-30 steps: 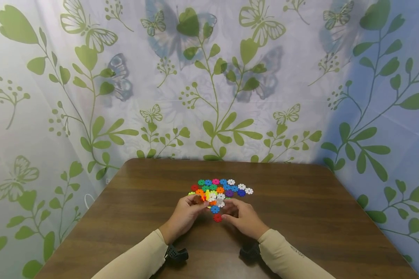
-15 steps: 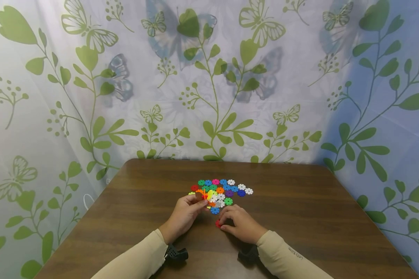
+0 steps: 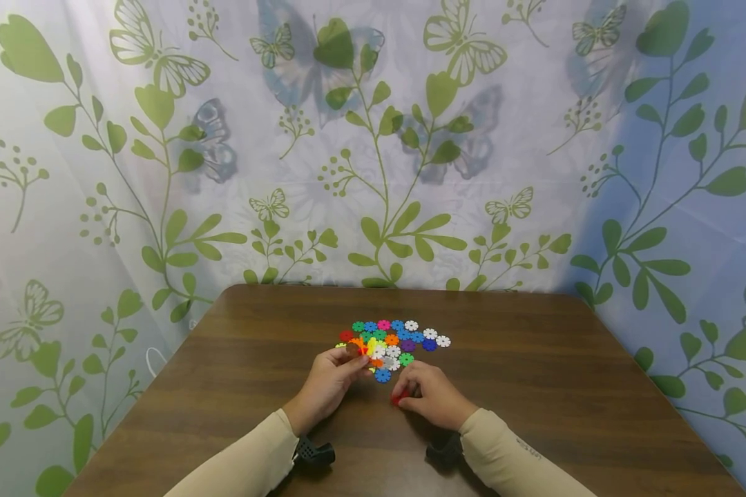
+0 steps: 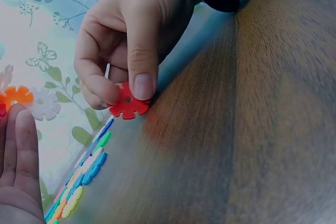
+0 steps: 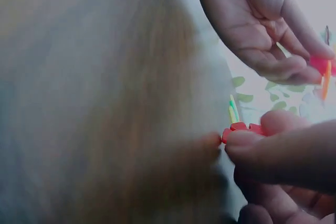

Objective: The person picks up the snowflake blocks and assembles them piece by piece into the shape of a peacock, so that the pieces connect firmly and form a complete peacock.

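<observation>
My left hand (image 3: 324, 381) pinches a small cluster of joined notched discs (image 3: 371, 347) in orange, red, yellow and white, raised over the table. My right hand (image 3: 436, 395) pinches a red notched disc (image 3: 400, 398) between thumb and fingers, near the tabletop. In the left wrist view the red disc (image 4: 127, 106) hangs from the right thumb and fingertip, apart from the orange disc (image 4: 18, 96) of the cluster. The right wrist view shows the red disc (image 5: 239, 127) edge-on, partly covered by fingers.
Several loose notched discs lie flat just beyond the hands, among them a blue disc (image 3: 382, 375), a green disc (image 3: 406, 359) and a white disc (image 3: 443, 341). The brown wooden table (image 3: 534, 386) ends at a patterned curtain (image 3: 373, 172).
My right hand has picked the red disc off the table at the near end of the loose discs and drawn it slightly nearer and to the right. The left hand stays in place with its cluster.
</observation>
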`<state>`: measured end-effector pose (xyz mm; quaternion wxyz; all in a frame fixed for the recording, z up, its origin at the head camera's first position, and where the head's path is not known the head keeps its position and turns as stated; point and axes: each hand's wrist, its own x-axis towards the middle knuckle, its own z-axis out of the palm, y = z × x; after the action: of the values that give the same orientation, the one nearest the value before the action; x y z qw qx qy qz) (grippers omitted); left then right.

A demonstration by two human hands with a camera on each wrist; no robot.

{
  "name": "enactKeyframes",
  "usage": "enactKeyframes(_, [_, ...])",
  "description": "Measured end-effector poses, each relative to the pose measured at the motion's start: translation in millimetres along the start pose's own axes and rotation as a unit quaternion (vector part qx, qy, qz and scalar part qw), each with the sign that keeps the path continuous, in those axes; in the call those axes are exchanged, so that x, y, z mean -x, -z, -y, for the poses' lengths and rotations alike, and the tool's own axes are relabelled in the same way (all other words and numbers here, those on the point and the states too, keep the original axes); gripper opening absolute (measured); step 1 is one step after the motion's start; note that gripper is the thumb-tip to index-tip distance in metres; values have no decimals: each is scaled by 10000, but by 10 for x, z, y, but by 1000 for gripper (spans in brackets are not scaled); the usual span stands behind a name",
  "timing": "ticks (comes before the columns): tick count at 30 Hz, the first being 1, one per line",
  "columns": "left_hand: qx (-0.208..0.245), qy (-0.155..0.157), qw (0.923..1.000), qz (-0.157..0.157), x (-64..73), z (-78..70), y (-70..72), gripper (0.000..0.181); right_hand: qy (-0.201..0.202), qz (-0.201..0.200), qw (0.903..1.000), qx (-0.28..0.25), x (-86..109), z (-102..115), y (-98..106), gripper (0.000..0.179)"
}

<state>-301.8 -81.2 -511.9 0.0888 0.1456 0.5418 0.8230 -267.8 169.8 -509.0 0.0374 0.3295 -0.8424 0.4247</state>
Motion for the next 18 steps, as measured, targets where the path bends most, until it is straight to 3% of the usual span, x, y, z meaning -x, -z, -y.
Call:
enactKeyframes(8, [123,-50,9999,-47,-3,10,-3,9,-882,-163,9885,-1215,-17,8,106,18])
enactKeyframes(12, [109,-46,9999,-86,7,-2,-17,8,-1071,-584,9842,-1282,-26,-7,133,26])
enactKeyframes(18, [149,2,9998,-97,8,-9,-25,7,-1085,-1245,9764,-1394,-39,-1,140,22])
